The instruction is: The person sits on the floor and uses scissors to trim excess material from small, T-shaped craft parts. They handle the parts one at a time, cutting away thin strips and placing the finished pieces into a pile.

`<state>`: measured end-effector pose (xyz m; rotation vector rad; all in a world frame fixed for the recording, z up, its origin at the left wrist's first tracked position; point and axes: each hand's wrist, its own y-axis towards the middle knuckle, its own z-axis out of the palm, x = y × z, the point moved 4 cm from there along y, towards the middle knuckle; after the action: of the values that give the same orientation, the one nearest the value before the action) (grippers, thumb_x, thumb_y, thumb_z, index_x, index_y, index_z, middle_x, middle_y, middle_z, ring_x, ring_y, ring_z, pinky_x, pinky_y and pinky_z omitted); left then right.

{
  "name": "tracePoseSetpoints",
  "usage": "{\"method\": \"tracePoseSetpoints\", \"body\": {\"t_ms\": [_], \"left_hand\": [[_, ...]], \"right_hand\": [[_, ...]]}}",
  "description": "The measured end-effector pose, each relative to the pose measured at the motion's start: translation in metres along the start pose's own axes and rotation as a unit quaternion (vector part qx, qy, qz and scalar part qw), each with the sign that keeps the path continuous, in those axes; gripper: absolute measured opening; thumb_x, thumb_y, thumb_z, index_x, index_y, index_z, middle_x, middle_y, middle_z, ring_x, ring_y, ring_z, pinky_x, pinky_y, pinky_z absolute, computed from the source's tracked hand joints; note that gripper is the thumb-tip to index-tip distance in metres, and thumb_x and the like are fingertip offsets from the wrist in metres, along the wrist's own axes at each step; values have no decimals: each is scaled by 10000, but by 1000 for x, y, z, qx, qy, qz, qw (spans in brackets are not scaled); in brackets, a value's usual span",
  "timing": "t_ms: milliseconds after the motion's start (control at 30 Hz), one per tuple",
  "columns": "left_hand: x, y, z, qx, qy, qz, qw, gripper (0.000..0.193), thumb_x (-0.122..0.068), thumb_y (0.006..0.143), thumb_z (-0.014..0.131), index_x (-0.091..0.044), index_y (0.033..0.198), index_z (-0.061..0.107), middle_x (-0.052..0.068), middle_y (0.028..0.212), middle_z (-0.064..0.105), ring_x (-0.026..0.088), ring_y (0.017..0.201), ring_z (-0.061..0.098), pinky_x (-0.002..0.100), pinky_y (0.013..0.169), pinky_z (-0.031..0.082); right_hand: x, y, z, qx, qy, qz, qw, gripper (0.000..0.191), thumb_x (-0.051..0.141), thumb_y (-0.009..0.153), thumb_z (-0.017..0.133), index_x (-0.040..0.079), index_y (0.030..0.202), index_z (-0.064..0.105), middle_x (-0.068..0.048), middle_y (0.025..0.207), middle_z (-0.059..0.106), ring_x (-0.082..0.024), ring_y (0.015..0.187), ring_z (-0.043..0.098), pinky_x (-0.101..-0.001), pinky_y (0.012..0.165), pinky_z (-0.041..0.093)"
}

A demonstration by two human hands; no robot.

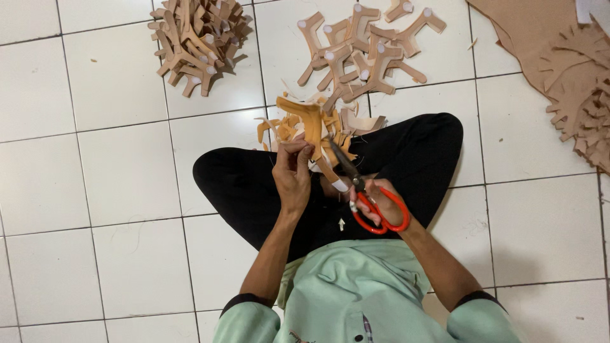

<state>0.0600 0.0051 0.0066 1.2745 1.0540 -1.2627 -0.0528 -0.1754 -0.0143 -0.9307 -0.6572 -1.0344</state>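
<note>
Fingers (297, 151) of the left hand (292, 178) pinch a tan cut-out piece (311, 127) by its lower edge, holding it upright over the lap. Just to their right, the right hand (378, 200) has its fingers threaded through the orange loops of the scissors (372, 203), blades (dark, narrowly parted) touching the piece's hanging strip. Beyond the left fingers a small heap of offcuts (346, 124) lies on the tiled floor (121, 178), with two piles of similar pieces (362, 47) farther off
</note>
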Motion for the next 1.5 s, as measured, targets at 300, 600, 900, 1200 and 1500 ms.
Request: {"method": "tracePoseSetpoints", "body": {"t_ms": [300, 600, 900, 1200, 1500], "left_hand": [[7, -29, 22, 146, -155, -172, 962, 99, -50, 1025, 648, 21, 1092, 632, 126, 1125, 720, 148, 1034, 682, 279, 942, 567], [-56, -10, 34, 48, 186, 108, 975, 340, -66, 948, 755, 43, 1249, 640, 188, 1184, 706, 279, 1074, 721, 343, 908, 586], [-50, 6, 42, 66, 115, 98, 986, 150, -63, 981, 712, -4, 1118, 700, 168, 1256, 708, 244, 1051, 753, 306, 904, 621], [-41, 19, 25, 136, 77, 15, 988, 101, -69, 1022, 661, 7, 1088, 674, 71, 1025, 703, 133, 838, 668, 266, 747, 544], [-51, 25, 9, 132, 78, 46, 987, 122, -82, 1028, 655, 14, 1103, 663, 84, 1085, 700, 136, 930, 729, 253, 821, 599]], "right_hand": [[60, 43, 2, -218, -181, -285, 916, 302, 29, 929, 799, 24, 1152, 595, -63, 1059, 669, -94, 943, 658, -258, 869, 562], [69, 39, 30, -355, -381, -335, 785, 428, 56, 887, 854, -15, 1203, 573, -111, 1047, 770, -145, 921, 765, -254, 798, 619], [70, 31, 31, -327, -392, -343, 788, 464, 38, 879, 844, -17, 1231, 548, -119, 1066, 755, -144, 953, 755, -250, 824, 620], [44, 29, 10, -212, -208, -216, 930, 380, 188, 957, 801, -30, 1192, 598, -44, 876, 699, -44, 737, 619, -193, 662, 503], [39, -11, 5, -14, -256, -67, 964, 737, 683, 919, 602, -28, 1089, 694, -56, 743, 713, -56, 605, 672, -177, 541, 539]]}}
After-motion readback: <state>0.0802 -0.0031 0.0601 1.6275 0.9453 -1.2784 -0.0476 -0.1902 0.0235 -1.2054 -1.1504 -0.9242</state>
